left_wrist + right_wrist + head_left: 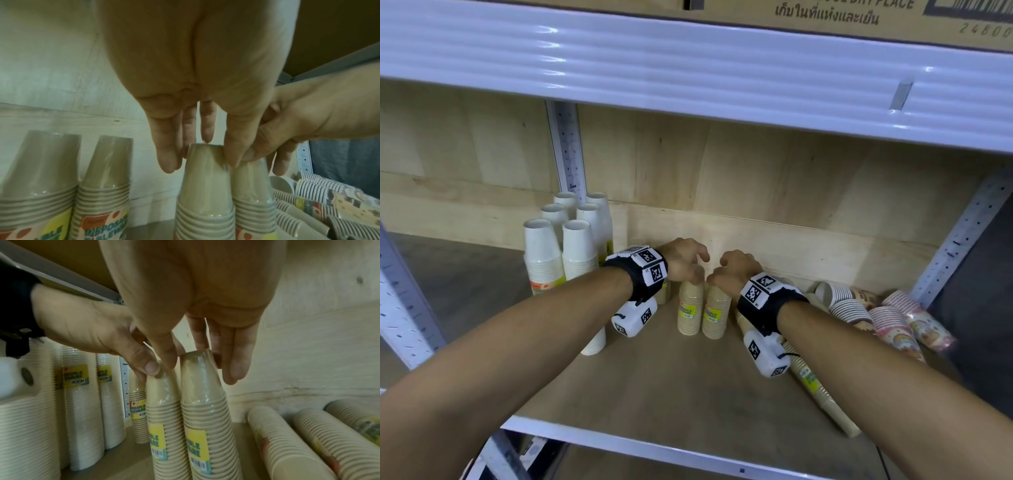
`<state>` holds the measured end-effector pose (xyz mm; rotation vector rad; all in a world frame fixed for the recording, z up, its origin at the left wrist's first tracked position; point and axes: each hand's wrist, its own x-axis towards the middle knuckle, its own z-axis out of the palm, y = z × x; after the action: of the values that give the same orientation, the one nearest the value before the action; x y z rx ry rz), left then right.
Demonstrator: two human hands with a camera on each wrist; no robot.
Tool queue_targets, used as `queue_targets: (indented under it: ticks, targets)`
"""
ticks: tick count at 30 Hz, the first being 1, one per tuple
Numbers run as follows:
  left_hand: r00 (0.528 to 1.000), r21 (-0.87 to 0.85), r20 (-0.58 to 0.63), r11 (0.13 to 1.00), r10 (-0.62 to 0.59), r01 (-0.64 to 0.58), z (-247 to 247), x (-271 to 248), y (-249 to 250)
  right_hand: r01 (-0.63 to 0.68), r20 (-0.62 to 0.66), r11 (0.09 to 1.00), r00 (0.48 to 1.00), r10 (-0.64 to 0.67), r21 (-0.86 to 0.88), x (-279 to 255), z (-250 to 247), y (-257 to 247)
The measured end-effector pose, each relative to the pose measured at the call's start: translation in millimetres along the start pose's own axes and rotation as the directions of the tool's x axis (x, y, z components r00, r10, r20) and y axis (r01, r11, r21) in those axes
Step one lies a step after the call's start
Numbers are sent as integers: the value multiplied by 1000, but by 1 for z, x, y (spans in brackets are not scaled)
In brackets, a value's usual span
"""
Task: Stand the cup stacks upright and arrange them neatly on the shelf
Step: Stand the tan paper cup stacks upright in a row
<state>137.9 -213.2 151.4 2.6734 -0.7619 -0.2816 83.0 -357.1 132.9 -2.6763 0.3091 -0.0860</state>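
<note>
Two tan cup stacks stand upright side by side on the wooden shelf (671, 383). My left hand (697, 274) pinches the top of the left stack (690, 310); the left wrist view shows the hand (203, 162) with thumb and fingers around that stack's top cup (203, 186). My right hand (714, 279) holds the top of the right stack (717, 315); in the right wrist view the hand (203, 368) has its thumb and fingers on either side of that stack (205, 410). Both stacks touch each other.
Tall white cup stacks (558, 253) stand upright at the back left. Two more tan stacks (61, 186) stand just left of my hands. A long tan stack (822, 394) and patterned stacks (893, 322) lie on their sides at the right. The upper shelf (688, 68) hangs close overhead.
</note>
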Motion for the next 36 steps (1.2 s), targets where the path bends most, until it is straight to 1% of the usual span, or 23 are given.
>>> queue_targets:
  ticks: [4,9,14,18,22,25,28,31,36]
  targets:
    - [999,29,-34,999,26,-25,1,1,-3,19,10,1000,1000,-19,-8,-1,0,-4]
    - [998,-15,-64,1000,-10,9,3,3,-6,32,34,999,999,-31,-42,-1,-3,-4]
    - [999,-16,-35,1000,19,-19,3,0,-2,15,38,1000,999,-15,-8,1,-1,0]
    - [996,-1,-61,998,65,-65,2,0,0,84,50,994,995,-81,-68,0,-6,-5]
    - [997,-7,-52,999,51,-51,2,1,1,94,37,991,995,-91,-90,0,-8,-5]
    - [1000,-20,-12,999,25,-26,1,1,2,59,47,996,997,-56,-61,1,-8,-3]
    - [999,-7,-10,999,41,-41,0,0,5,44,49,998,998,-42,-50,3,-10,-5]
    - [998,16,-19,998,60,-60,-1,0,6,78,65,994,995,-73,-82,3,-11,-8]
    - [999,56,-16,998,41,-40,-2,1,9,120,86,986,990,-110,-114,1,-12,-10]
